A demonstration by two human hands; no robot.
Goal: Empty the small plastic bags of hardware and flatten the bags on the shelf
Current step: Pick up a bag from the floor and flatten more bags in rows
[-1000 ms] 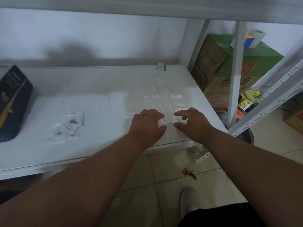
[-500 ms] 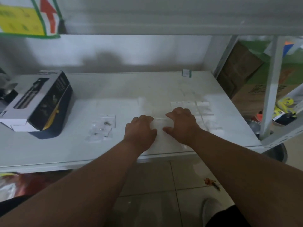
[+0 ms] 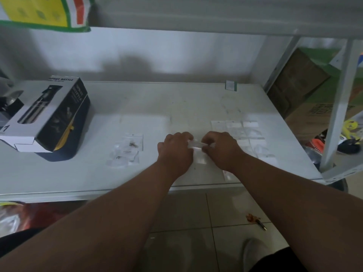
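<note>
A small clear plastic bag (image 3: 198,152) lies near the front of the white shelf (image 3: 157,107), between my two hands. My left hand (image 3: 175,149) and my right hand (image 3: 221,149) both pinch its upper edge with curled fingers. To the right, several flattened empty bags (image 3: 243,132) lie in rows on the shelf. To the left, a small heap of bags with metal hardware (image 3: 127,151) inside sits untouched.
A dark spray-bottle box (image 3: 49,116) stands at the shelf's left end. A small green-edged packet (image 3: 231,85) lies at the back right. A white upright post (image 3: 337,107) borders the right side, with cardboard boxes (image 3: 306,99) behind it. A tiled floor lies below.
Both hands have moved left from the rows of flat bags and now pinch a single bag by its top edge. The view has shifted left and up, bringing the box into sight.
</note>
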